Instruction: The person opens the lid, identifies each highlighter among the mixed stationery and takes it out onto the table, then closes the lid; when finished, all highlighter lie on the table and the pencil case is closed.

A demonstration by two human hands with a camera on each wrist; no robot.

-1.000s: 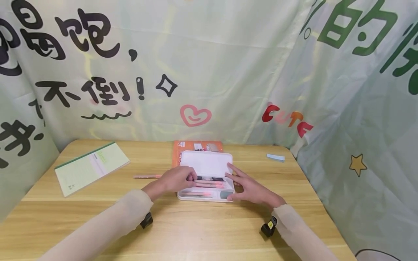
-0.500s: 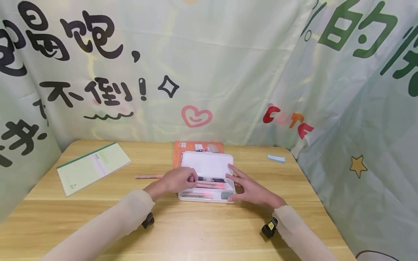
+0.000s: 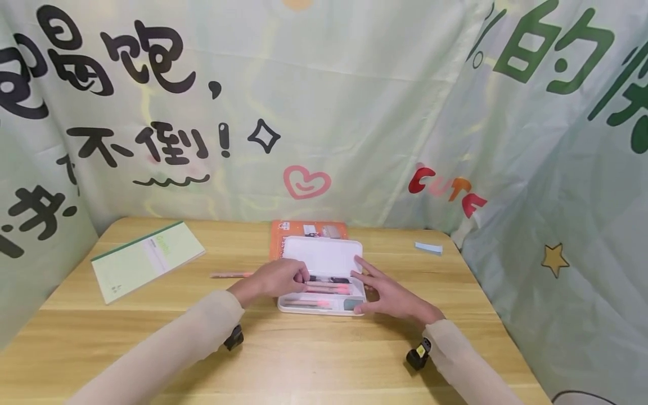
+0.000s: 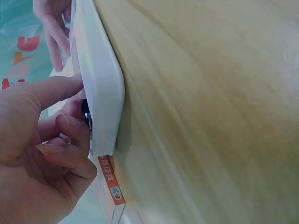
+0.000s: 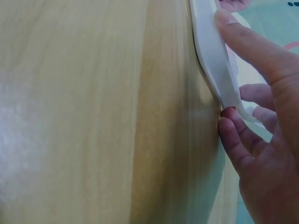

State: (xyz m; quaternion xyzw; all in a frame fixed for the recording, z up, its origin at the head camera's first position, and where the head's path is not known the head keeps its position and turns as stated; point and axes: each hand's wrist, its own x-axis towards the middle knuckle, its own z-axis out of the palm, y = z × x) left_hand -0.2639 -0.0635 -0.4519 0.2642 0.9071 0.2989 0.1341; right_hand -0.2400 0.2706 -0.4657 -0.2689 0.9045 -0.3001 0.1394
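A white pencil case (image 3: 322, 255) lies open on the table, lid raised at the back. Inside are pink pens (image 3: 329, 289), black pens (image 3: 338, 280) and a grey-green piece (image 3: 352, 304) at the right end. My left hand (image 3: 277, 278) reaches over the case's left end, fingers curled and pinching at the end of a black pen (image 4: 86, 112); the fingertips are partly hidden by the rim. My right hand (image 3: 392, 293) grips the right end, with the thumb (image 5: 226, 17) on the front rim and other fingers at the lid and side.
An orange booklet (image 3: 278, 236) lies partly under the case. To the left, a pink pen (image 3: 228, 275) lies next to my left hand, and a pale green notebook (image 3: 147, 261) farther off. A small light-blue strip (image 3: 428, 247) sits at the back right. Printed cloth hangs behind the table.
The whole head view shifts slightly right and down. Both hands keep about the same places on the case.
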